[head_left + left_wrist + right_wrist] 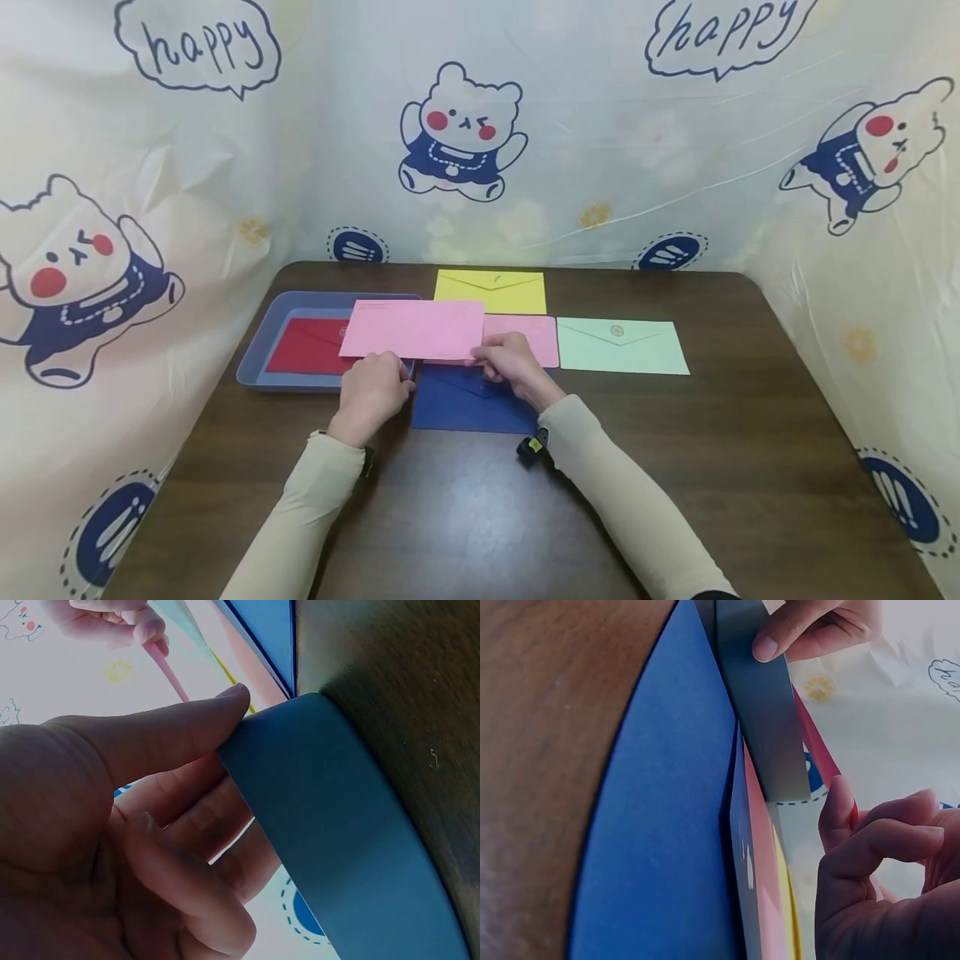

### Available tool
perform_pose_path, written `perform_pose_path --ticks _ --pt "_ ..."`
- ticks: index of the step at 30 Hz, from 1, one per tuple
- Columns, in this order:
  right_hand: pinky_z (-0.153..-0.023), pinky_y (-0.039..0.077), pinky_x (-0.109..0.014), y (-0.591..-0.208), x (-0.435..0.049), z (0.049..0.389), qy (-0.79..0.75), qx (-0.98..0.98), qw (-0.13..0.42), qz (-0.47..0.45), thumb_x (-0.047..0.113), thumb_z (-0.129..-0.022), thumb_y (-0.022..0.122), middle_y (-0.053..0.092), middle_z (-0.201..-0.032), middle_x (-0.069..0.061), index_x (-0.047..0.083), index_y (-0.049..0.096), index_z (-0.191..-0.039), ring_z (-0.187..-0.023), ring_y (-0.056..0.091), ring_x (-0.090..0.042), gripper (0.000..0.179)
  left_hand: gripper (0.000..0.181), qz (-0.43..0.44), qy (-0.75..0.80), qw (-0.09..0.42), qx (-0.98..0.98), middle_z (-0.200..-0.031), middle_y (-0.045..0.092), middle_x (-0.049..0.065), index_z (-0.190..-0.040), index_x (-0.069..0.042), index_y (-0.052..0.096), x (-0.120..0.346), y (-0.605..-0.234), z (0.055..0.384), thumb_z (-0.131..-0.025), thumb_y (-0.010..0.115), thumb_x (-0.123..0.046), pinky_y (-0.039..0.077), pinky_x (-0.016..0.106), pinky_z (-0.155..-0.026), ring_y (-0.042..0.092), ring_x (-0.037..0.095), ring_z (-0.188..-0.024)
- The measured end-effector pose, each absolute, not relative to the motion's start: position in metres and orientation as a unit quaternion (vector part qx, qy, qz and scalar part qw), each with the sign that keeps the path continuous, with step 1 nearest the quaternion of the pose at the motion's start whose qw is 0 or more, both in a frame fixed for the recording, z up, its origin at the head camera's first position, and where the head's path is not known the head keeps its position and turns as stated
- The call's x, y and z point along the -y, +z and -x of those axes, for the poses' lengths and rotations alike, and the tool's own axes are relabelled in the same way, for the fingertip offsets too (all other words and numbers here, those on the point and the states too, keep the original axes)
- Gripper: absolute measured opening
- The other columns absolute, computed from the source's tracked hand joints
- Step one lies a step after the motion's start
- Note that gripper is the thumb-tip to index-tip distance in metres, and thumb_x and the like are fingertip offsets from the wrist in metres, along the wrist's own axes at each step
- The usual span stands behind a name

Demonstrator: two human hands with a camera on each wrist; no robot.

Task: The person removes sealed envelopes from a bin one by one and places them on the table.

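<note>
Right hand (pixel 512 362) pinches upper pink envelope (pixel 415 329) at corner; lopsided hold could let far end snag red envelope (pixel 303 348) beyond left hand (pixel 371 392), clamped on tray (pixel 296 383).

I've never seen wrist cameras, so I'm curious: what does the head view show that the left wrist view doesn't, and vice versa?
Only the head view shows the red envelope lying in the tray. Only the left wrist view shows the palm side of the left hand, gripping the tray's edge. Both show the right hand holding a pink envelope, plus the blue envelope and the table.
</note>
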State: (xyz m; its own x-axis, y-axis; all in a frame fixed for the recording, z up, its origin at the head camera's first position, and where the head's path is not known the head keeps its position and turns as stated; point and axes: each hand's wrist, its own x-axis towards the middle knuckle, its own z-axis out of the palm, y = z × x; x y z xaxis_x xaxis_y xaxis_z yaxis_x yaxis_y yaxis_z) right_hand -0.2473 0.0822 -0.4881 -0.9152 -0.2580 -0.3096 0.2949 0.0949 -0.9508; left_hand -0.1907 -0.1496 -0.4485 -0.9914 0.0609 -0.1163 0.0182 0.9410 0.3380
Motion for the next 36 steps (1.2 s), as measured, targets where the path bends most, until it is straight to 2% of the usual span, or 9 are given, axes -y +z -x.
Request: perform_pose_path --ticks 14,19,27,31,36 --pt "-0.049 0.035 -0.018 -0.49 -0.1 0.238 -0.677 -0.704 0.214 -0.017 0.009 -0.102 0.068 0.076 -0.094 -0.021 -0.004 0.072 -0.097 -0.051 0.051 -0.009 0.014 0.012 -0.011 0.169 0.079 -0.982 -0.063 0.062 0.004 -0.092 -0.005 0.082 0.15 -0.447 0.192 -0.091 0.082 -0.017 0.05 0.038 -0.055 0.059 0.025 -0.063" --pt "-0.049 0.034 -0.018 -0.493 -0.106 0.237 -0.676 -0.706 0.211 -0.014 0.007 -0.101 0.068 0.076 -0.092 -0.02 -0.005 0.072 -0.096 -0.049 0.047 -0.008 0.014 0.012 -0.011 0.171 0.079 -0.982 -0.063 0.062 0.004 -0.094 -0.005 0.083 0.15 -0.448 0.193 -0.09 0.083 -0.017 0.051 0.038 -0.055 0.059 0.025 -0.062" --pt "-0.048 0.031 -0.021 -0.494 -0.117 0.232 -0.66 -0.721 0.208 -0.015 0.011 -0.102 0.068 0.078 -0.095 -0.019 -0.003 0.077 -0.106 -0.046 0.044 -0.008 0.016 0.015 -0.011 0.166 0.076 -0.983 -0.066 0.064 0.005 -0.096 -0.004 0.083 0.149 -0.449 0.193 -0.089 0.084 -0.018 0.052 0.039 -0.056 0.06 0.025 -0.065" --pt "-0.048 0.032 -0.021 -0.494 -0.12 0.23 -0.654 -0.727 0.205 -0.021 0.012 -0.101 0.069 0.074 -0.085 -0.016 -0.002 0.077 -0.103 -0.048 0.045 -0.01 0.015 0.014 -0.01 0.167 0.075 -0.983 -0.064 0.062 0.005 -0.092 -0.004 0.082 0.15 -0.449 0.192 -0.089 0.084 -0.018 0.052 0.039 -0.056 0.06 0.025 -0.064" --pt "-0.049 0.033 -0.021 -0.493 -0.125 0.228 -0.656 -0.726 0.204 -0.033 0.012 -0.101 0.07 0.06 -0.069 -0.008 -0.001 0.074 -0.099 -0.049 0.046 -0.011 0.014 0.016 -0.013 0.171 0.074 -0.982 -0.063 0.061 0.005 -0.092 -0.003 0.081 0.15 -0.448 0.191 -0.088 0.084 -0.018 0.051 0.038 -0.054 0.059 0.024 -0.061"
